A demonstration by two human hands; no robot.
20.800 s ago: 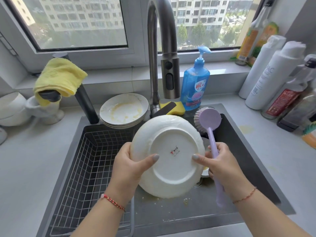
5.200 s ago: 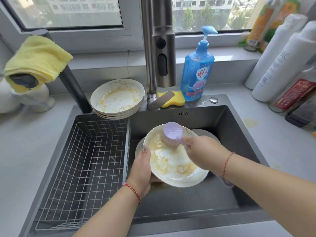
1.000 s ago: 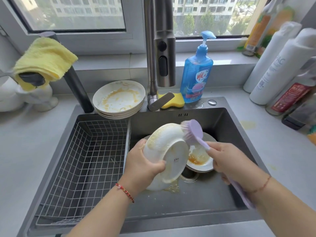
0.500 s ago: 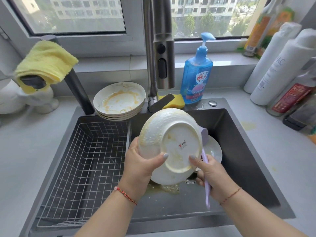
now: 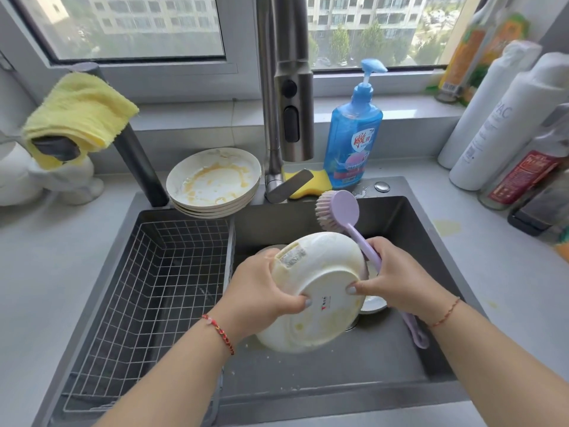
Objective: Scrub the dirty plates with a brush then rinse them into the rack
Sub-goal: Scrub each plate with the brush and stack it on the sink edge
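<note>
Over the sink we're mid-scrub, left hand gripping the flipped plate, right hand clutching the brush and steadying it, so rinsing probably comes next.

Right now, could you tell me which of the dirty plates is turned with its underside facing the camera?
The held plate, gripped by both hands over the sink; the stacked plates by the faucet lie face up.

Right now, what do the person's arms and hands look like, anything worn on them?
Both forearms are bare, with no sleeves in view and no gloves. The left hand has a braided red cord bracelet with a small pale bead at the wrist. The right hand has a thinner red-orange string bracelet at its wrist. The nails on the fingers look painted a pale grey. No rings or watch are visible.
</note>
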